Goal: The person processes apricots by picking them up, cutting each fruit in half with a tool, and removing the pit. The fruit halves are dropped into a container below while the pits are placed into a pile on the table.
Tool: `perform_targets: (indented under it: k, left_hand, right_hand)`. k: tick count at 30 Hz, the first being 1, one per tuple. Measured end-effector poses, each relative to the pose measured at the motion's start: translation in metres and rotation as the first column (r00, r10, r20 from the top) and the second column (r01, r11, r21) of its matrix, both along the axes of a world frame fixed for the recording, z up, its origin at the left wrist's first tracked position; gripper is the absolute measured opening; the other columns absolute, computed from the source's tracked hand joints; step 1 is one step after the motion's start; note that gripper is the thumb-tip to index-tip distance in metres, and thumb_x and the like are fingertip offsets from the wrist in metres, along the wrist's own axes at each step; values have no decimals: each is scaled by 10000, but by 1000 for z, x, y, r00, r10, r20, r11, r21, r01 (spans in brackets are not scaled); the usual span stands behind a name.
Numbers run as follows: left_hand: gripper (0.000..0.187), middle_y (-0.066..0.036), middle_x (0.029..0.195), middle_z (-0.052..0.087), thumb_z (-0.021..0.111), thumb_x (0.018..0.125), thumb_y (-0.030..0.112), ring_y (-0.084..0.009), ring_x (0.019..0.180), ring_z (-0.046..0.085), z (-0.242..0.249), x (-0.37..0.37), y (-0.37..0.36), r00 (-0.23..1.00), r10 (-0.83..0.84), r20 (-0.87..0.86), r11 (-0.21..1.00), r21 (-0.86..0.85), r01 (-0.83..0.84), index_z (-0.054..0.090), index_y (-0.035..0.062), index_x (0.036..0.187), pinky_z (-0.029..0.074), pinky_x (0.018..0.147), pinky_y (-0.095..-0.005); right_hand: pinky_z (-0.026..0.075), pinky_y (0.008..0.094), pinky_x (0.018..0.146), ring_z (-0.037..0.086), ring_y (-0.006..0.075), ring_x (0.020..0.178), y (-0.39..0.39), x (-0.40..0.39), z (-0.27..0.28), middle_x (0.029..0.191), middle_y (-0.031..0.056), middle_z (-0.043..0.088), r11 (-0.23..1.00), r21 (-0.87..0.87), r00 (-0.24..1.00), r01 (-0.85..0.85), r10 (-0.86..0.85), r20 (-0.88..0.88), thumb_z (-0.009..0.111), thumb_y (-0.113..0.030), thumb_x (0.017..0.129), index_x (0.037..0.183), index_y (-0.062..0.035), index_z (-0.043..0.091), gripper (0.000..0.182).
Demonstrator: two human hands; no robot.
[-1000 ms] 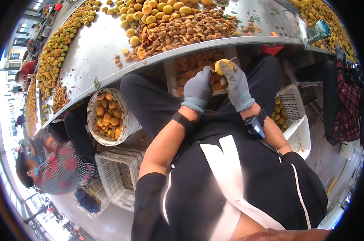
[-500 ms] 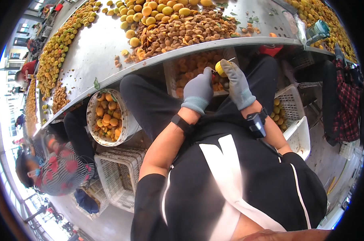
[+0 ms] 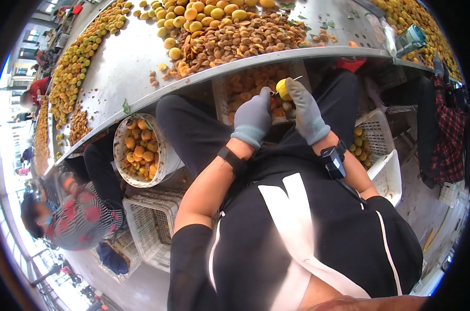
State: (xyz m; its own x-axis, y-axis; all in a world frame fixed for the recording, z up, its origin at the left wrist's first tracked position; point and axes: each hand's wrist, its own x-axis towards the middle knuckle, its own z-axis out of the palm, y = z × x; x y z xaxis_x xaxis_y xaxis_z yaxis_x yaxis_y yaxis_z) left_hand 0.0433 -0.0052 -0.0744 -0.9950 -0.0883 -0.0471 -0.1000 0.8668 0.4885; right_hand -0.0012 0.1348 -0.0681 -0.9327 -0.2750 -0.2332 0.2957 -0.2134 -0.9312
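My right hand [image 3: 305,106], in a grey glove, is closed on a yellow apricot [image 3: 283,89] held between thumb and fingers. My left hand [image 3: 253,115], gloved the same way, is closed just left of the fruit, thumb up. A thin metal tool shows as a small shiny bit by the left thumb and a pale sliver past the fruit; most of it is hidden. Both hands are above my lap, over a crate [image 3: 219,98] of orange apricot halves under the table edge.
The metal table [image 3: 121,57] carries whole apricots [image 3: 193,15] and a heap of brown pits [image 3: 240,39]. A white bucket [image 3: 167,155] of apricots stands left, near stacked crates [image 3: 146,223]. Another crate [image 3: 375,132] is at right. Co-workers sit on both sides.
My left hand has shifted slightly left and down. The apricot in my right hand has moved a little left, and my right hand has turned slightly.
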Motion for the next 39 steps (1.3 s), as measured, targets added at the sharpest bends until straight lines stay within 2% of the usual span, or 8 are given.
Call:
perform_targets:
  k: [2, 6, 8, 12, 14, 19, 28, 39]
  left_hand:
    - [127, -185, 804, 644, 504, 895, 148, -400, 764, 629, -11, -1, -2, 1000, 1, -12, 1000, -25, -1, 472, 98, 1007, 476, 621, -499]
    - [149, -207, 810, 643, 511, 885, 151, -416, 778, 622, -22, -8, -3, 998, -22, 51, 999, 39, 20, 472, 92, 1016, 475, 636, -508]
    - [213, -212, 838, 650, 548, 850, 122, -416, 806, 626, -18, -11, -4, 997, -15, 74, 995, 96, 8, 472, 85, 1046, 485, 681, -509]
    - [255, -229, 836, 642, 573, 833, 152, -428, 814, 617, 28, -23, -16, 998, 52, -33, 993, 108, -48, 461, 61, 1043, 480, 690, -517]
    - [244, -225, 825, 643, 557, 849, 165, -425, 796, 620, 37, -36, -29, 990, 84, -117, 996, 21, -82, 463, 65, 1051, 480, 669, -510]
    - [347, -212, 846, 650, 568, 886, 238, -424, 791, 627, 41, -76, -63, 966, 199, -163, 964, -145, -223, 450, 97, 1181, 485, 651, -507]
    - [660, -149, 1016, 649, 651, 840, 392, -352, 759, 661, 21, -117, -87, 974, 208, -87, 875, -429, -225, 355, 170, 1387, 512, 595, -445]
    - [772, -119, 962, 644, 773, 687, 512, -288, 760, 661, 40, -67, -46, 903, -186, -387, 982, -54, 179, 509, 62, 1256, 527, 601, -367]
  right_hand:
    - [417, 192, 518, 508, 36, 595, 17, -10, -21, 780, -10, 582, 881, -427, 848, -205, 378, 372, 630, -481, 888, 1020, -98, 589, 408]
    - [409, 188, 516, 498, 34, 587, 10, -15, -33, 737, -23, 571, 885, -415, 844, -210, 379, 380, 608, -466, 908, 1048, -94, 590, 398]
    - [349, 177, 468, 439, 34, 537, -10, -17, -31, 673, -38, 519, 988, 118, 987, 104, -88, -134, 577, -501, 914, 1017, -120, 595, 395]
    - [409, 182, 523, 498, 56, 619, 16, -50, -13, 775, -10, 554, 990, 121, 997, 71, -75, 31, 577, -519, 904, 1037, -114, 601, 427]
    - [435, 185, 537, 519, 66, 653, 26, -66, -11, 859, 12, 579, 895, -446, 924, -26, 192, 331, 577, -513, 905, 1064, -104, 594, 439]
    - [415, 198, 454, 527, 114, 631, 24, -71, 3, 885, 116, 609, 720, -692, 837, 54, 346, 425, 515, -468, 945, 1045, -67, 567, 416]
    - [350, 179, 411, 468, 108, 495, 7, -73, 12, 828, 129, 629, 835, -550, 863, 14, 268, 429, 479, -471, 964, 1005, -35, 579, 449]
    - [514, 249, 614, 618, 128, 739, -24, -66, 4, 873, 33, 616, 901, -429, 814, 71, 196, 547, 558, -379, 930, 1052, -99, 572, 305]
